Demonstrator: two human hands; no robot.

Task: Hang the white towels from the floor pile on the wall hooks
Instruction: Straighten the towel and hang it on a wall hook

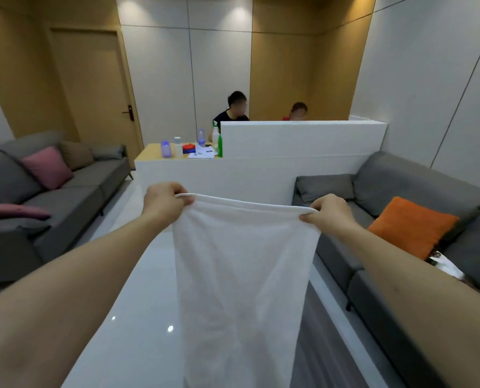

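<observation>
A white towel (241,275) hangs straight down in front of me, stretched by its top edge between both hands at about chest height. My left hand (164,201) pinches the upper left corner. My right hand (329,212) pinches the upper right corner. The towel's lower end runs out of the bottom of the frame. No floor pile and no wall hooks are in view.
A grey sofa (65,197) with pink cushions lines the left side, another grey sofa (401,247) with an orange cushion (412,226) the right. A white partition (289,147) stands ahead, with a bottle-covered table (152,152) and two seated people behind. Glossy floor (138,317) runs between the sofas.
</observation>
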